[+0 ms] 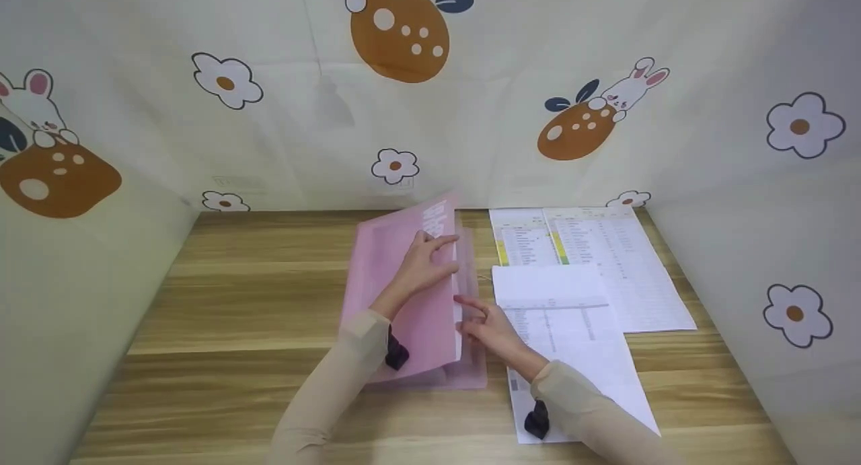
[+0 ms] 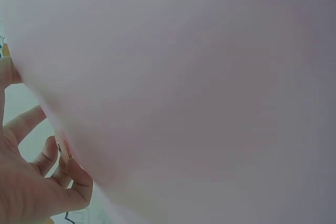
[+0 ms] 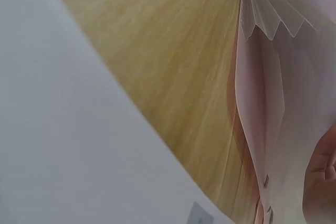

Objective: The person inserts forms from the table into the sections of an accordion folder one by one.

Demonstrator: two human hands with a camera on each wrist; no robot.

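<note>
A pink accordion file folder (image 1: 397, 283) lies on the table with its top flap raised and whitish lettering near its far right corner. My left hand (image 1: 425, 263) reaches over the flap and holds its right edge, fingertips curled at the rim; in the left wrist view the pink flap fills most of the picture beside the hand (image 2: 37, 177). My right hand (image 1: 494, 327) grips the same edge nearer to me, thumb and index finger at the rim. In the right wrist view, pleated sides (image 3: 273, 19) show between the folder's panels, with the right hand (image 3: 321, 182) at the edge.
Right of the folder lies a printed sheet (image 1: 558, 350), partly under my right forearm. Behind it, more printed sheets (image 1: 625, 270) with coloured strips overlap on the wooden table (image 1: 235, 330). A patterned cloth (image 1: 289, 135) encloses the back and sides.
</note>
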